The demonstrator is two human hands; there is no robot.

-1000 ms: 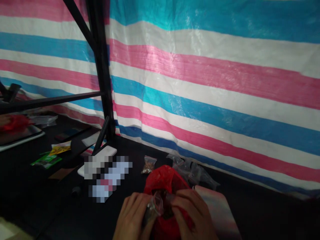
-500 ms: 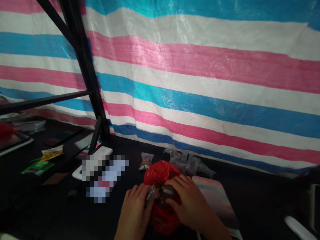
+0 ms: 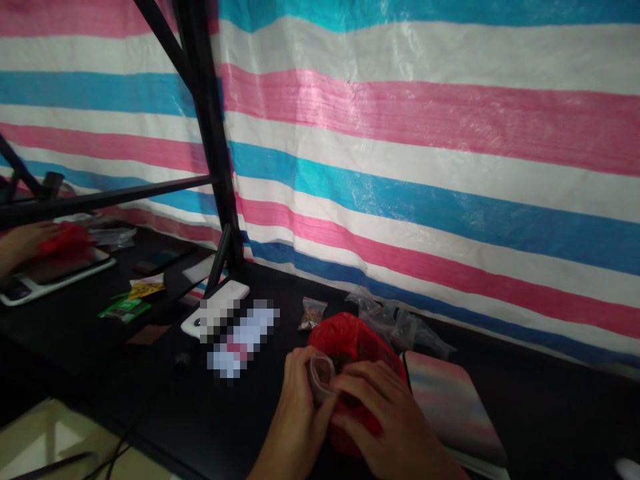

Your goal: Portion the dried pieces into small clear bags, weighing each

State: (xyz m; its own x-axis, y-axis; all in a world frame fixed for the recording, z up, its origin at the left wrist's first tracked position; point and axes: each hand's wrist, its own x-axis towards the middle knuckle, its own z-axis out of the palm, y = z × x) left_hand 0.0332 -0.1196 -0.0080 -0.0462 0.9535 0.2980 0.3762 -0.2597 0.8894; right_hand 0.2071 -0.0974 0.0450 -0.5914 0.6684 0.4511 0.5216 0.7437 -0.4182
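The left hand (image 3: 295, 433) is closed, its fingers curled around the mouth of a small clear plastic bag (image 3: 320, 377). The right hand (image 3: 385, 420) grips the red plastic bag (image 3: 356, 340), fingers spread across it. Dark brown bits (image 3: 343, 362) show in the red bag's opening, right beside the clear bag. Both bags sit at the edge of the black desk (image 3: 550, 413) nearest the person.

From where I stand, the thin clear film looks like the weak point: if it slips from the left hand, it could fall into the red bag. A hard squeeze from the right hand could push the bits over the rim.

Just beyond the hands, at 12 o'clock, lies a filled zip bag (image 3: 313, 313). A heap of clear bags (image 3: 400, 327) sits at 1 o'clock, and a pastel striped pad (image 3: 453, 407) lies at 3 o'clock, just beside the red bag. Well off at 9 o'clock, a co-worker's hand (image 3: 25, 243) rests on another red bag (image 3: 65, 240).
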